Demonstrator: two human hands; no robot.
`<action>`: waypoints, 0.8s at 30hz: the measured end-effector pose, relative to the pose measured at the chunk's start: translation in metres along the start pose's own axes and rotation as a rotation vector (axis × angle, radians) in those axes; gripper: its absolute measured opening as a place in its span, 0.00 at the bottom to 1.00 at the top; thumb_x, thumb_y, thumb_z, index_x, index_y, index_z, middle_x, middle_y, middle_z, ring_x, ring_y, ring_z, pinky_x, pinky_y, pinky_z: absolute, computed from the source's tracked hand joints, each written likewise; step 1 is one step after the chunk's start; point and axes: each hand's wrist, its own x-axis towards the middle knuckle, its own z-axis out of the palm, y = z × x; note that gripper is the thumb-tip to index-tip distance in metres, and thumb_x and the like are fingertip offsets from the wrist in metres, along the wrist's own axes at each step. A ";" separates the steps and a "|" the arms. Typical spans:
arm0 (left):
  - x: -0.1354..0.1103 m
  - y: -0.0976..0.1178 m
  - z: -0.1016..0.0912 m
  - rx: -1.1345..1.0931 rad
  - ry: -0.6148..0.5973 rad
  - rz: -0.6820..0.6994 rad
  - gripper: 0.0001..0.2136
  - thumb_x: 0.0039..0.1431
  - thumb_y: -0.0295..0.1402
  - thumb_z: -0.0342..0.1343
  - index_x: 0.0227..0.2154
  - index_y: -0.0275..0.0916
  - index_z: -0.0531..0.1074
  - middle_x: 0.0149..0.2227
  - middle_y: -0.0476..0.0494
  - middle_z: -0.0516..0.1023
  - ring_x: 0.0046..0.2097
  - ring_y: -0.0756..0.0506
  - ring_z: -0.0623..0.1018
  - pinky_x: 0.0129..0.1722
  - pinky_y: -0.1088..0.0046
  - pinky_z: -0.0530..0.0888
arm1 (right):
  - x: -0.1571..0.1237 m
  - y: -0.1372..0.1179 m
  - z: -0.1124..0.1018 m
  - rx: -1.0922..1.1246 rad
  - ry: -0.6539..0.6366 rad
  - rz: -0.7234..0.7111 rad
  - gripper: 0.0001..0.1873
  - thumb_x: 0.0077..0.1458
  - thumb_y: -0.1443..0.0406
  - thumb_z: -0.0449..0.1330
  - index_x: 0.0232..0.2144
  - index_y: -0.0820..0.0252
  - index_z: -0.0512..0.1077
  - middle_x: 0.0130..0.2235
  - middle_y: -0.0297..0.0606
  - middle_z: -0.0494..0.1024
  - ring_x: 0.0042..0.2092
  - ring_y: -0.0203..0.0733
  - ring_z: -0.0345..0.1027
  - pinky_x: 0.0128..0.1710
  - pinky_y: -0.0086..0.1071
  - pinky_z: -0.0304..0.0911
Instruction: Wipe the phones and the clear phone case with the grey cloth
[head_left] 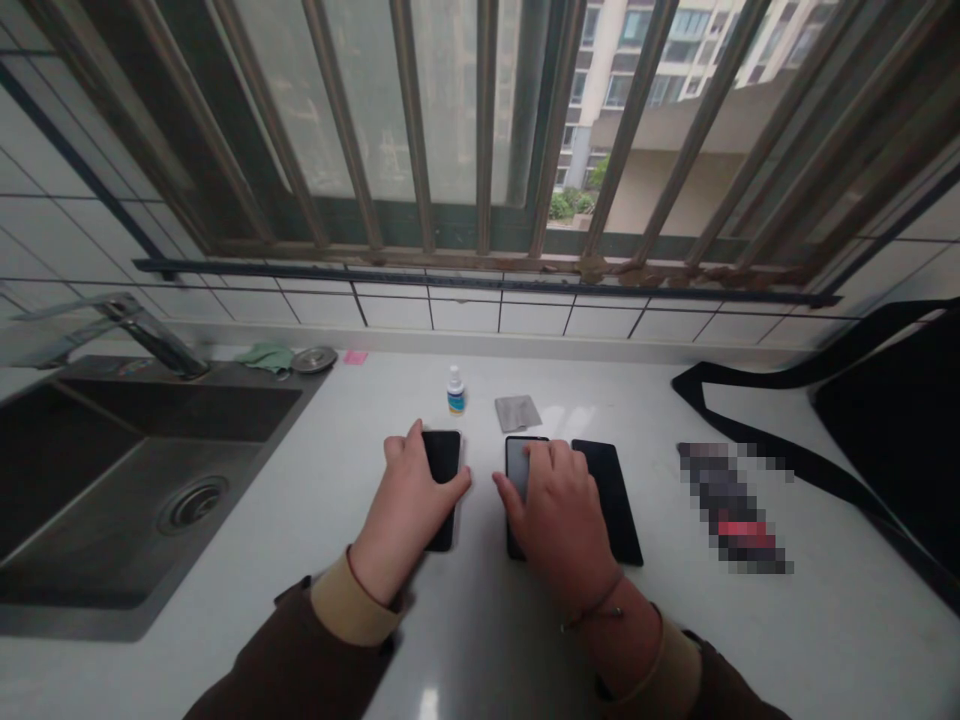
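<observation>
Three black phones lie face up on the white counter (480, 640). My left hand (411, 505) rests on the left phone (442, 458), fingers curled over it and thumb at its right edge. My right hand (559, 515) lies flat on the middle phone (517, 465), fingers stretched over its screen. The right phone (615, 495) lies untouched just beside my right hand. A small white bottle with a blue label (455, 390) and a folded grey cloth (517, 412) sit just beyond the phones.
A steel sink (112, 480) with a tap (142, 330) fills the left. A green rag (266, 356), a round strainer (313, 359) and a pink note (355, 357) lie behind it. A black bag with strap (885, 410) and a blurred object (739, 510) sit at right. Barred window behind.
</observation>
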 end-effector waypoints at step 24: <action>-0.011 -0.010 0.011 1.066 -0.082 0.169 0.38 0.68 0.48 0.54 0.63 0.11 0.66 0.49 0.19 0.74 0.50 0.28 0.76 0.53 0.54 0.73 | -0.003 -0.009 0.003 0.261 0.108 -0.057 0.19 0.59 0.67 0.62 0.53 0.62 0.73 0.63 0.59 0.66 0.65 0.65 0.61 0.64 0.61 0.63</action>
